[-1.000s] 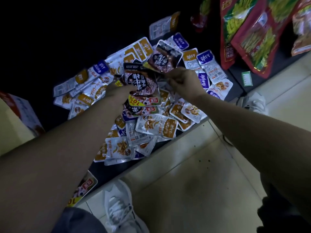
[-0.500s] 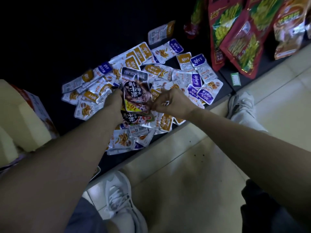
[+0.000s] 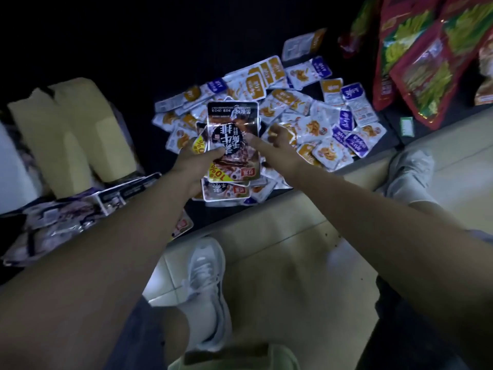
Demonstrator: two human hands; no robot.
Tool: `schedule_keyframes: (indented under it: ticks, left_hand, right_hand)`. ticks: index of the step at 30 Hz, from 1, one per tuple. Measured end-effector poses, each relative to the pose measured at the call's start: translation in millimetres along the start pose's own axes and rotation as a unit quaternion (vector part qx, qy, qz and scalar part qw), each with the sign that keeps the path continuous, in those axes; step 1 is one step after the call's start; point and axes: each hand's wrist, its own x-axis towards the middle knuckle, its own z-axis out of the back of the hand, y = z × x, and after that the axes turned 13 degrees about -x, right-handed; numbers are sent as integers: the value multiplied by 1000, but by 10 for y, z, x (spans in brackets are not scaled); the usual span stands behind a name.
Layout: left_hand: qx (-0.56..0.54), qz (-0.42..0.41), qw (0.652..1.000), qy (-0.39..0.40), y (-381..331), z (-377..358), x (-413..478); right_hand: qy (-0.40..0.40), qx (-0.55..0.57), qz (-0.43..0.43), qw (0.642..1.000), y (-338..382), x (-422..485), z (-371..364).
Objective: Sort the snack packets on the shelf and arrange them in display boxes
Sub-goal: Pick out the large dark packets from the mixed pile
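since a moment ago our view swung left — display boxes (image 3: 72, 134) now show beside the dark shelf (image 3: 221, 212). left hand (image 3: 192, 166) grips stacked dark snack packets (image 3: 233, 140); right hand (image 3: 277, 141) — fingers loose — touches their edge, above the tiled floor (image 3: 306, 263).

Shop: snack packets (image 3: 317, 129) on shelf (image 3: 306, 193)

Left hand (image 3: 193, 161) grips stack of dark packets (image 3: 232, 140), thumb across front. Right hand (image 3: 274, 141) open, fingertip touching stack's right edge. White packets (image 3: 306, 113) heaped on dark shelf (image 3: 384, 124) behind. Display box (image 3: 80, 206) at left.
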Motion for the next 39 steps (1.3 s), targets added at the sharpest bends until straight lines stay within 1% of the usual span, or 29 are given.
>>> schedule_keyframes:
  ticks: [2,3,4,7,9,13,16,20,22,24,28,29,30,32,33,34,36,39]
  left_hand:
    - [-31,22,999,28,-14,180,-95]
    - [-33,33,998,41,-23,260,-144]
    - [-36,40,997,49,-25,334,-169]
    - [-44,61,995,68,-61,493,-284]
    - [-19,72,996,54,-82,574,-359]
    - [62,73,994,48,-47,763,-362]
    - [156,61,985,35,-7,870,-399]
    - [279,-9,960,5,111,1157,-412]
    - [359,-35,933,-25,218,1370,-422]
    - [422,-50,905,-30,361,1560,-446]
    - [461,-30,887,-20,634,1892,-506]
    - [468,-27,883,-18,688,1969,-520]
    - [472,-32,881,-18,737,2029,-526]
    - [486,-56,872,-26,787,2079,-542]
    - [491,-74,867,-32,787,2066,-554]
    - [493,-95,864,-37,780,2040,-562]
    - [500,-132,855,-25,760,1978,-567]
    - [547,-156,823,5,788,1946,-524]
  right_hand:
    - [106,4,-75,992,98,-24,-189]
    - [138,-7,-88,987,138,-60,-284]
    - [146,-10,-96,985,169,-90,-376]
    - [104,20,-107,989,220,-134,-613]
    - [107,32,-113,987,270,-144,-696]
    - [87,-2,-112,990,371,-177,-812]
    - [76,-34,-114,990,344,-178,-879]
    - [96,-89,-109,985,240,-144,-1116]
    - [111,-114,-104,982,207,-138,-1306]
    - [120,-128,-103,979,164,-141,-1527]
    - [98,-116,-121,981,107,-168,-2009]
    - [97,-128,-125,979,91,-166,-2119]
    - [92,-164,-123,974,80,-161,-2207]
    - [50,-286,-117,950,66,-154,-2296]
    - [30,-321,-115,940,59,-149,-2303]
    - [24,-321,-116,940,46,-137,-2309]
    - [37,-281,-114,952,29,-110,-2319]
    - [72,-272,-112,953,56,-86,-2381]
